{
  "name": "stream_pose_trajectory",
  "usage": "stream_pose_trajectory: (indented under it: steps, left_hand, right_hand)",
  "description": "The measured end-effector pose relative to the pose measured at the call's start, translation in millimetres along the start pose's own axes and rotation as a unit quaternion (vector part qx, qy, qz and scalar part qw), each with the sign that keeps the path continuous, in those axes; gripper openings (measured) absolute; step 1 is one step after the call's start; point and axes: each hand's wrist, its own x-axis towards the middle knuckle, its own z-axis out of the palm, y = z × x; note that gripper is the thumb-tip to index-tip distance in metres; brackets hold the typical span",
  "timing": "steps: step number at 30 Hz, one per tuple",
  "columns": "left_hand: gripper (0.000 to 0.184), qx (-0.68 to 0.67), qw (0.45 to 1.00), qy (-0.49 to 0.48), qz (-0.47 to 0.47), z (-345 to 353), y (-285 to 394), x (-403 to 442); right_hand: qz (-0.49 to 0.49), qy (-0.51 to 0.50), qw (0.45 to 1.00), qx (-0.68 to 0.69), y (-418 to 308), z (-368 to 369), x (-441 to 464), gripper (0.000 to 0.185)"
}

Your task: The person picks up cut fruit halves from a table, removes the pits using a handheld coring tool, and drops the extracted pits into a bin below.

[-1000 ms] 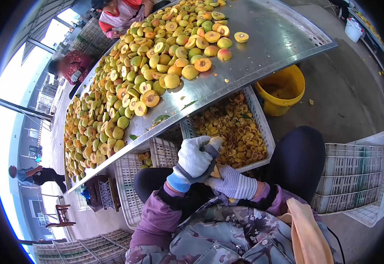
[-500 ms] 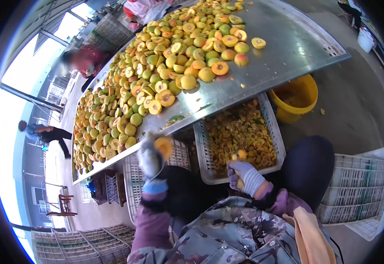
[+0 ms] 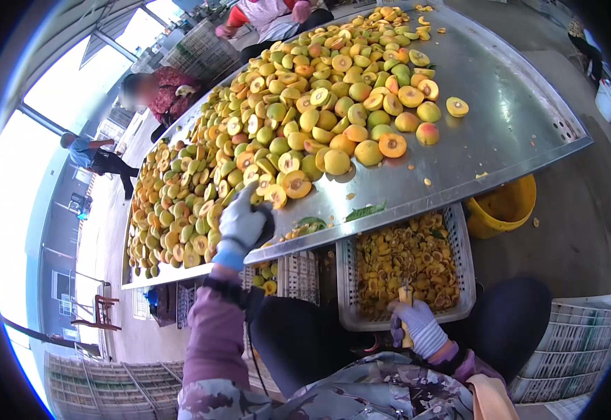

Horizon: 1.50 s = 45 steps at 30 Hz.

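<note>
My left hand [image 3: 244, 220], in a pale glove with a dark palm, reaches over the near edge of the metal table [image 3: 459, 164]. Its outstretched fingers touch the edge of a heap of halved yellow-green peaches [image 3: 277, 129], and no fruit shows in its grasp. My right hand [image 3: 421, 327], also gloved, is closed around a small tool with a yellowish handle [image 3: 406, 308] and a short metal tip. That hand hovers above the near rim of a white crate [image 3: 349, 283] holding brownish-yellow peach scraps [image 3: 407, 262].
A yellow bucket [image 3: 505, 210] stands right of the scrap crate. Another white crate [image 3: 298, 273] is under the table edge, and stacked crates [image 3: 564, 343] stand at the right. People sit across the table; one person [image 3: 99, 155] walks at the left. Leaves [image 3: 365, 211] lie on the table.
My left hand has moved up onto the table's fruit; the orange peach half it held no longer shows in it. My right hand stays over the crate, its tool now upright. The view has shifted.
</note>
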Motion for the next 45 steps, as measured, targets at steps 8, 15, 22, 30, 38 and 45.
stream_pose_trajectory:
  steps: [8, 15, 22, 30, 38, 45]
  left_hand:
    - [0.059, 0.115, 0.989, -0.086, 0.046, 73, 40, 59]
    - [0.031, -0.395, 0.91, -0.119, 0.024, 39, 47, -8]
    - [0.06, -0.797, 0.546, -0.179, -0.185, 42, 111, -134]
    - [0.06, -0.677, 0.688, -0.256, -0.048, 49, 118, -180]
    - [0.062, -0.778, 0.569, -0.257, -0.072, 53, 121, -192]
    - [0.065, -0.757, 0.635, -0.152, -0.021, 61, 126, -198]
  right_hand:
    - [-0.015, 0.072, 0.997, -0.035, -15, -5, 4, 0.017]
    - [-0.299, 0.116, 0.858, -0.4, -4, 9, -3, 0.026]
    - [-0.474, 0.118, 0.711, -0.505, -13, 36, -28, 0.029]
    - [-0.445, 0.153, 0.603, -0.644, 0, 38, -43, 0.034]
    - [-0.401, 0.144, 0.594, -0.683, 2, 39, -45, 0.032]
    - [-0.331, 0.091, 0.675, -0.654, 7, 44, -45, 0.042]
